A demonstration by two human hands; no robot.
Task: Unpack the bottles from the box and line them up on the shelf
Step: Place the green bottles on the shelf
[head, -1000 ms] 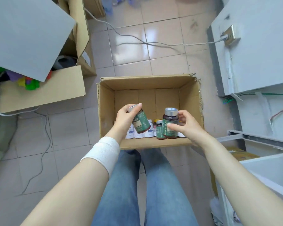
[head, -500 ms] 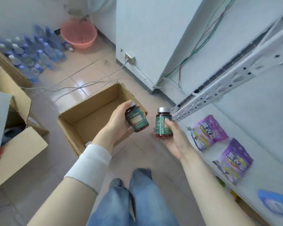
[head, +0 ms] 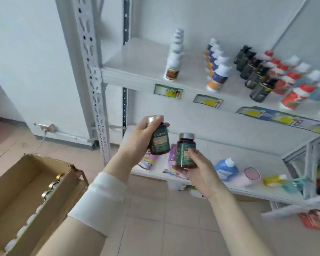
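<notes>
1. The left arm [head: 63,237] comes up from the lower edge of the view. It is bare, with a white band [head: 100,200] wrapped round the forearm.
2. The left hand [head: 139,139] is raised with its back to the camera. Its fingers curl over the cap and upper side of the left bottle [head: 159,143], which tilts slightly.
3. The right arm [head: 233,218] is bare and reaches up from the lower right.
4. The right hand [head: 199,170] sits lower than the left hand and just beside it. It cradles the upright right bottle [head: 185,154] from below, thumb on the label.
5. The hands do not touch.
</notes>
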